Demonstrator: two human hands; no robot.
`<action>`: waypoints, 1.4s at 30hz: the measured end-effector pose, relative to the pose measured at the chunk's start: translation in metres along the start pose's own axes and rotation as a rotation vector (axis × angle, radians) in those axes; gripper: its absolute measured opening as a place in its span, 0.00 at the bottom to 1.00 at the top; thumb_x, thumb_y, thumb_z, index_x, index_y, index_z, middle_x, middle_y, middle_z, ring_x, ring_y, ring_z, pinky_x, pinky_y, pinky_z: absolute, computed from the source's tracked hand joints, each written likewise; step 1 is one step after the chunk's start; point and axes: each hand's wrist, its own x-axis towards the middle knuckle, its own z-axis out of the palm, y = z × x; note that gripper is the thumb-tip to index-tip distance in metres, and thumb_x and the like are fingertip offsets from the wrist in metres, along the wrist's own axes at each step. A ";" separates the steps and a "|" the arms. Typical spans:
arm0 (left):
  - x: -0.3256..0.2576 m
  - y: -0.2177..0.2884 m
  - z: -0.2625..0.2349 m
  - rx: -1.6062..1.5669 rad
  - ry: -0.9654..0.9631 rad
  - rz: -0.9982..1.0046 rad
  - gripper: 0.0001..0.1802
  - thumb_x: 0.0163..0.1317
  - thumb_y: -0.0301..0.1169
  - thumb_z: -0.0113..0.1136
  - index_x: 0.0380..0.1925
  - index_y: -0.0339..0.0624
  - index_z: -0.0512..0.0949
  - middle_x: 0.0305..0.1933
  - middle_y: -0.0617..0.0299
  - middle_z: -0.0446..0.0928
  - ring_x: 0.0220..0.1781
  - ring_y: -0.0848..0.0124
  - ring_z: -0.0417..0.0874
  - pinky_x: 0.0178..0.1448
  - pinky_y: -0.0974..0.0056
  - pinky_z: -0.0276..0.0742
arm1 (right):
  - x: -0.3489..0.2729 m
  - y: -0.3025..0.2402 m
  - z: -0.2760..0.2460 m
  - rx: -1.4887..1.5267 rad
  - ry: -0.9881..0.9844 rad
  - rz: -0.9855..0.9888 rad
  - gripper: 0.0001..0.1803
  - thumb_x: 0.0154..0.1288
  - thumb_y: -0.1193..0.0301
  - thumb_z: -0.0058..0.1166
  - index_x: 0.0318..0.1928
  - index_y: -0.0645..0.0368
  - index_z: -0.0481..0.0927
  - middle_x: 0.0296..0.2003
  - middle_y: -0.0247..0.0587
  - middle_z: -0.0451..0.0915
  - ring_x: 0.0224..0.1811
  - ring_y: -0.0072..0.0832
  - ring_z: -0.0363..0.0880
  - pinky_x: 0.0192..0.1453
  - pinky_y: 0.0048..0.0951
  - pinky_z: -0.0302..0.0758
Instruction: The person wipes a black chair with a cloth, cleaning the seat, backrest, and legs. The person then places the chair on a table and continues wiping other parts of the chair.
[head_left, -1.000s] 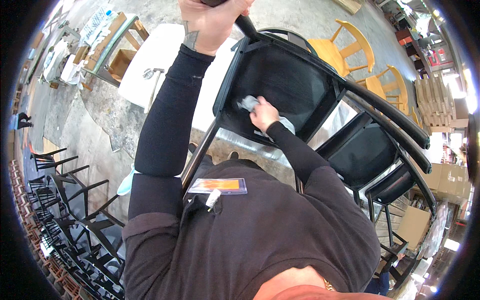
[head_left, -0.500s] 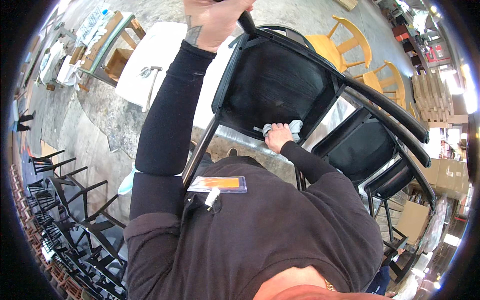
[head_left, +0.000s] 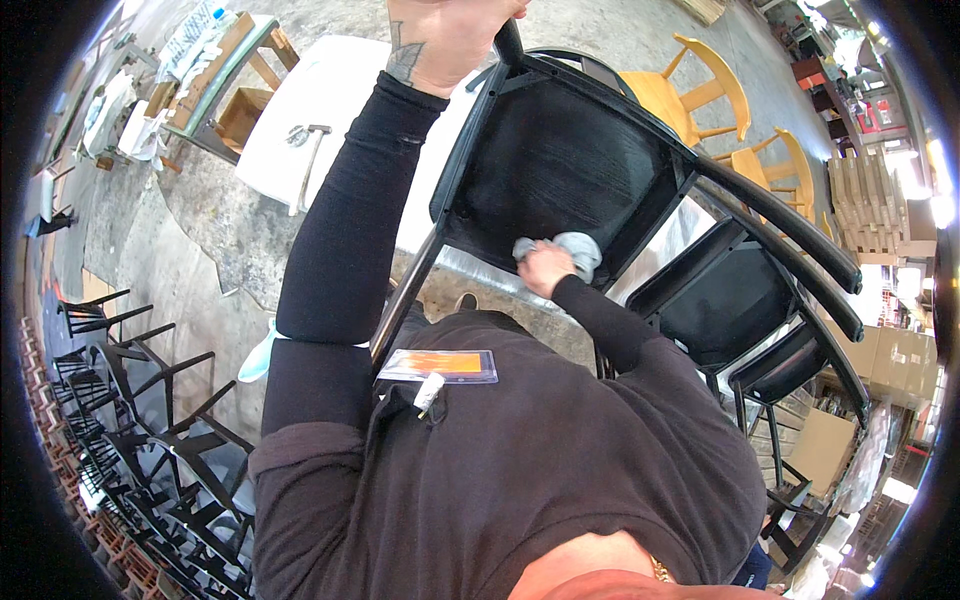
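Note:
In front of me a black wooden chair [head_left: 560, 150] is tipped so that the underside of its seat faces me. At the top edge of the view, my left hand [head_left: 450, 45] is closed round one of its legs [head_left: 508, 42]; part of the hand is cut off. My right hand [head_left: 546, 268] presses a light grey cloth [head_left: 580, 250] against the seat's near edge, with its fingers bunched over the cloth and slightly blurred. The chair rests over a white-covered table [head_left: 335, 75].
A hammer [head_left: 310, 165] lies on the white cover. A second black chair [head_left: 725, 290] stands close on the right, with yellow chairs [head_left: 700, 90] behind. Many black chairs [head_left: 150, 390] crowd the lower left. A workbench [head_left: 215, 90] stands far left; cardboard boxes [head_left: 895, 360] are at right.
My right hand has slid the cloth slightly left along the seat's near edge. My left hand has shifted a little up and right, still on the leg.

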 end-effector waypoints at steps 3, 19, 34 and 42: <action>0.000 -0.002 0.002 -0.040 0.015 0.010 0.06 0.59 0.22 0.65 0.27 0.39 0.77 0.22 0.67 0.76 0.22 0.80 0.77 0.29 0.73 0.74 | -0.008 0.014 -0.006 -0.153 -0.047 0.001 0.19 0.60 0.57 0.50 0.34 0.60 0.86 0.39 0.52 0.84 0.45 0.45 0.82 0.50 0.47 0.75; 0.009 -0.026 -0.012 -0.149 -0.132 0.235 0.02 0.62 0.23 0.63 0.32 0.37 0.79 0.23 0.57 0.79 0.26 0.70 0.81 0.40 0.58 0.84 | -0.034 0.039 -0.006 -0.297 -0.069 -0.015 0.31 0.61 0.41 0.51 0.37 0.58 0.88 0.41 0.43 0.83 0.55 0.39 0.72 0.68 0.52 0.55; 0.009 -0.024 -0.016 -0.154 -0.174 0.171 0.02 0.61 0.21 0.63 0.31 0.35 0.79 0.23 0.55 0.78 0.26 0.66 0.80 0.43 0.52 0.83 | -0.019 0.087 -0.058 -0.450 0.109 0.473 0.16 0.63 0.62 0.49 0.38 0.54 0.89 0.50 0.47 0.83 0.61 0.43 0.70 0.50 0.42 0.65; 0.007 -0.018 -0.009 -0.165 -0.136 0.159 0.02 0.62 0.20 0.60 0.30 0.36 0.77 0.21 0.56 0.76 0.24 0.67 0.78 0.40 0.52 0.83 | -0.052 0.047 0.001 0.129 0.330 0.588 0.27 0.61 0.47 0.52 0.27 0.60 0.86 0.30 0.51 0.85 0.34 0.46 0.85 0.41 0.46 0.80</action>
